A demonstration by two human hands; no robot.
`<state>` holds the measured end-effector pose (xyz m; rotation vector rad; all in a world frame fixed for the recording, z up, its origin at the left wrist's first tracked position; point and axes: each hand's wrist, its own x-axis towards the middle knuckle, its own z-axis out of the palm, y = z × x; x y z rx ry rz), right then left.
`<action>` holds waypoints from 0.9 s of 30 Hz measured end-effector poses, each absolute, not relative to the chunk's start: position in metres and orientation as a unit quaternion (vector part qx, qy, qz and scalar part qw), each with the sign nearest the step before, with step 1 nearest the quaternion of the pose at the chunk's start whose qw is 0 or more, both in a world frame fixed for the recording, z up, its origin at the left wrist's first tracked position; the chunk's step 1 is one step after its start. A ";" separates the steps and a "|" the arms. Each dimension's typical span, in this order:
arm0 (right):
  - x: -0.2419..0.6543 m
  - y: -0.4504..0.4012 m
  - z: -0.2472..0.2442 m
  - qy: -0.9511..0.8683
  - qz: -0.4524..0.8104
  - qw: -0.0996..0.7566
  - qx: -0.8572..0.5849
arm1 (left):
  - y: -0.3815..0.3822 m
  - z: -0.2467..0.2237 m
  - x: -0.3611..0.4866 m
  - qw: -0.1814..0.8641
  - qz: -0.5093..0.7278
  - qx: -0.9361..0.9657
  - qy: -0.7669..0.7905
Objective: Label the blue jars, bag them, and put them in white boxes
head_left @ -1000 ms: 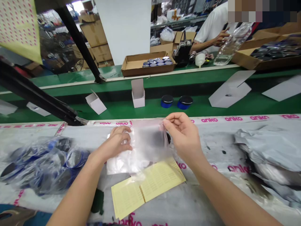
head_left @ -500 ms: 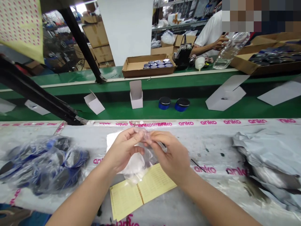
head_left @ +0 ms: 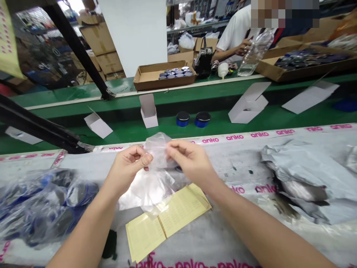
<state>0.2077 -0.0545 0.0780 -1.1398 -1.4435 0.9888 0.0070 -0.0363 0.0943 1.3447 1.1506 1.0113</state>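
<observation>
The left hand (head_left: 126,167) and right hand (head_left: 192,162) are pinching one clear plastic bag (head_left: 157,152) by its upper edge, fingers nearly closed. Its long axis is running down toward the person — over one folded yellow leaflet (head_left: 167,219) — while two blue jars (head_left: 183,119) are standing beyond on the green conveyor (head_left: 223,119).

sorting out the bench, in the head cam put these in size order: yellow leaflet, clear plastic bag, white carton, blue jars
1. Yellow folded leaflet and clear plastic bag: too close to rank, as the bag is crumpled
2. Upright white carton, though farther from the camera
3. Two blue jars, alike in size
</observation>
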 end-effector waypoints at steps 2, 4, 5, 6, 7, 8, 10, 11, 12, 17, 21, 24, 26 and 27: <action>0.225 -0.055 0.067 -0.568 0.388 0.498 -0.528 | -0.031 0.091 0.000 0.486 0.429 0.558 0.518; 0.243 -0.059 0.051 -0.585 0.350 0.441 -0.584 | -0.025 0.088 -0.006 0.447 0.446 0.545 0.551; 0.251 -0.061 0.042 -0.607 0.334 0.403 -0.598 | -0.022 0.086 -0.008 0.433 0.455 0.540 0.560; 0.256 -0.063 0.034 -0.634 0.323 0.368 -0.599 | -0.020 0.085 -0.008 0.422 0.462 0.539 0.564; 0.259 -0.066 0.028 -0.656 0.314 0.345 -0.593 | -0.018 0.083 -0.007 0.412 0.467 0.543 0.563; 0.261 -0.068 0.025 -0.670 0.311 0.340 -0.582 | -0.016 0.082 -0.004 0.401 0.469 0.552 0.561; 0.261 -0.075 0.031 -0.669 0.329 0.368 -0.555 | -0.015 0.080 0.004 0.367 0.468 0.578 0.558; 0.260 -0.078 0.038 -0.662 0.344 0.391 -0.539 | -0.016 0.079 0.009 0.351 0.465 0.593 0.555; 0.258 -0.082 0.048 -0.658 0.357 0.410 -0.521 | -0.017 0.078 0.014 0.338 0.461 0.608 0.551; 0.247 -0.094 0.084 -0.654 0.394 0.406 -0.502 | -0.030 0.072 0.035 0.341 0.438 0.662 0.503; 0.239 -0.084 0.074 -0.607 0.424 0.411 -0.531 | -0.038 0.068 0.040 0.394 0.436 0.674 0.448; 0.241 -0.073 0.063 -0.578 0.491 0.420 -0.498 | -0.038 0.068 0.036 0.378 0.399 0.726 0.414; 0.243 -0.068 0.060 -0.571 0.522 0.416 -0.478 | -0.039 0.069 0.032 0.366 0.366 0.755 0.402; 0.243 -0.068 0.059 -0.564 0.529 0.418 -0.477 | -0.040 0.070 0.031 0.360 0.360 0.763 0.398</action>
